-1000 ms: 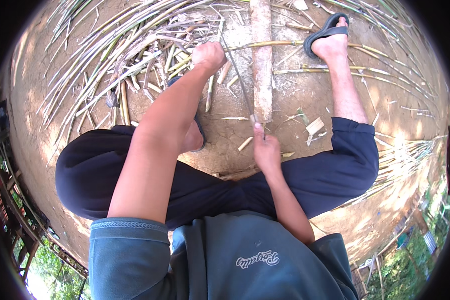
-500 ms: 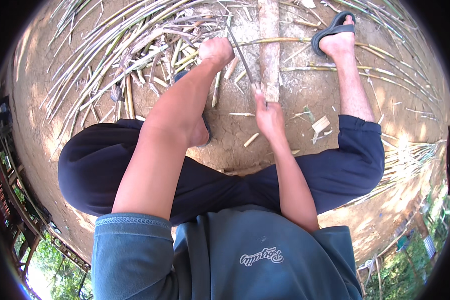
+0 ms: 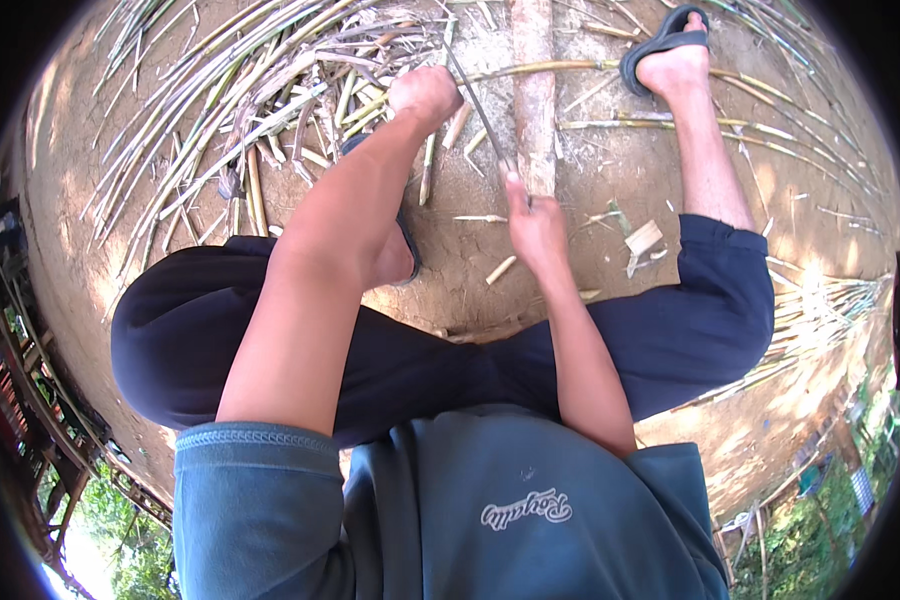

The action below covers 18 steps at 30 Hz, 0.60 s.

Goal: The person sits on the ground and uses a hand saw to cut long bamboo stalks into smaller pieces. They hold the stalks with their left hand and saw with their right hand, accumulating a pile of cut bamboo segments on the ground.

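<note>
My left hand (image 3: pixel 426 95) is closed in a fist around the left part of a yellow-green cane stalk (image 3: pixel 560 66). The stalk lies across a flat wooden beam (image 3: pixel 535 120) and runs right toward my sandalled foot (image 3: pixel 670 70). In my right hand (image 3: pixel 538 232), fingers wrapped round its handle, is a long thin dark blade (image 3: pixel 481 108), seen nearly edge-on. Whether it is a knife or a saw I cannot tell. It slants up and left, passing close beside my left fist and across the stalk. The grip under my left fingers is hidden.
Cut cane pieces (image 3: pixel 345 105) and long stalks (image 3: pixel 185 150) heap at the left. More stalks (image 3: pixel 800 165) spread behind the right foot, with a bundle (image 3: pixel 820 320) beside the right knee. A pale wood chip (image 3: pixel 644 238) lies on the dirt floor near my right hand.
The whole view has shifted slightly, placing hands and foot a little higher in the picture. Both hands keep their grips, and the blade stays across the stalk at much the same slant.
</note>
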### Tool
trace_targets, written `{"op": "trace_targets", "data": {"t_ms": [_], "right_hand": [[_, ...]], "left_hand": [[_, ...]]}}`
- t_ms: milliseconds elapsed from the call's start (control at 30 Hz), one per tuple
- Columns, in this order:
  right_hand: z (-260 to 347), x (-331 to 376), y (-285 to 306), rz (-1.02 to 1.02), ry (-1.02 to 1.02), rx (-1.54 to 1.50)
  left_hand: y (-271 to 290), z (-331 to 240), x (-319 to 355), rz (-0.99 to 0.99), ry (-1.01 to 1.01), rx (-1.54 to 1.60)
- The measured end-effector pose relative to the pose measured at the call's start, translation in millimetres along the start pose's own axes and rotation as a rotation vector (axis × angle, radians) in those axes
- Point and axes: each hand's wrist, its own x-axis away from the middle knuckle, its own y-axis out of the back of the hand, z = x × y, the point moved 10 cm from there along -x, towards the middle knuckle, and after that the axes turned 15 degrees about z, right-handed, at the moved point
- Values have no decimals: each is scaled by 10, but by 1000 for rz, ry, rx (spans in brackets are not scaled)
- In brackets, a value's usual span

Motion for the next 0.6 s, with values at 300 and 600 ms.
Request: {"op": "trace_targets", "data": {"t_ms": [300,600], "right_hand": [[75,-71,43,46,-42,11],[-274,865,87,11,9,-57]], "left_hand": [[-15,-36,-20,-93,-24,-46],[5,68,-72,-156,-46,-69]]}}
